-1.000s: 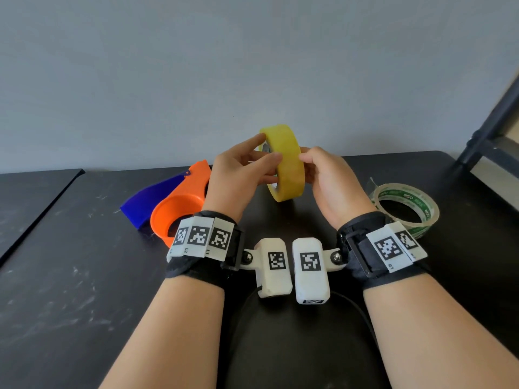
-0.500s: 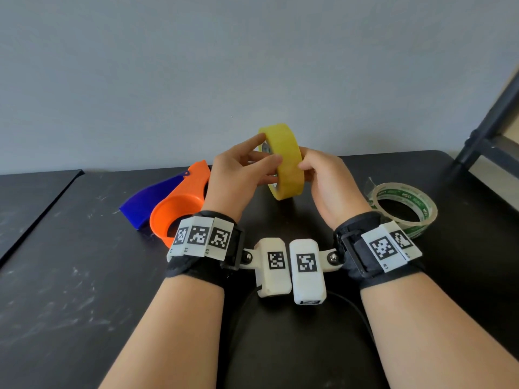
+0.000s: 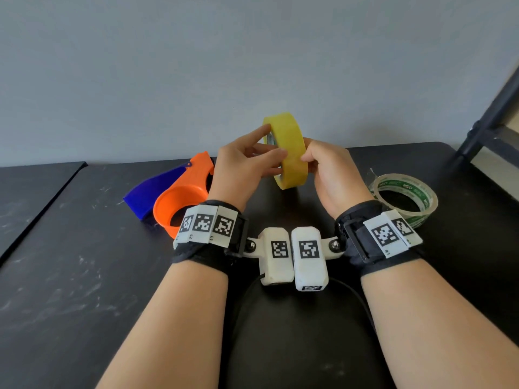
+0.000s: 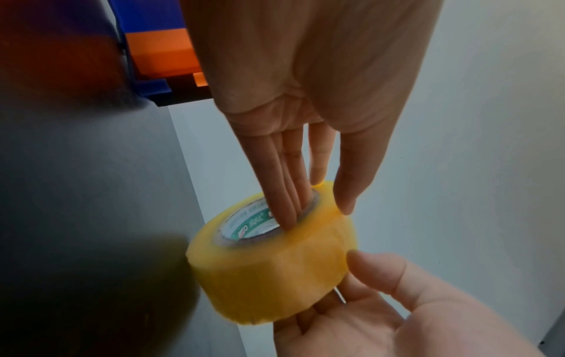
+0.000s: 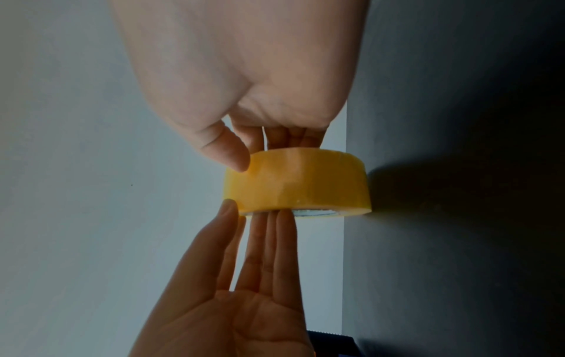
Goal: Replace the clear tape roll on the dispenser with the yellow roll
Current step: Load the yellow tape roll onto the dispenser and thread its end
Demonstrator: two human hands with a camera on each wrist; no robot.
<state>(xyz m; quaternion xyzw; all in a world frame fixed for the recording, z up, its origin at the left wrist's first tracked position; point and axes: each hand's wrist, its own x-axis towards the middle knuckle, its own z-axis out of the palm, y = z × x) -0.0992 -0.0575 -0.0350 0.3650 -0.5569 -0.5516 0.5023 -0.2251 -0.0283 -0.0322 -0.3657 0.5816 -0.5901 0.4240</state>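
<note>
Item: yellow roll (image 3: 289,153), raised above the desk (image 3: 70,276) between your left hand (image 3: 241,172), straight fingers in its core, and right hand (image 3: 330,172), grip curled on its rim; dispenser (image 3: 182,200) empty, clear tape roll (image 3: 407,200) lying aside—advise squaring the core with the hub first.

You have the yellow roll (image 3: 289,153) raised above the bench (image 3: 70,276), standing on edge, its core printed green and white. Your left grip (image 3: 241,172) has straight fingers reaching into the core with the thumb on the outer band; your right grip (image 3: 328,169) pinches the opposite side. The clear roll (image 3: 407,197) lies flat on the bench to your right, off the dispenser, a loose tape end sticking up. The dispenser (image 3: 182,197), orange with a blue part, lies on its side to your left, its round hub bare.
</note>
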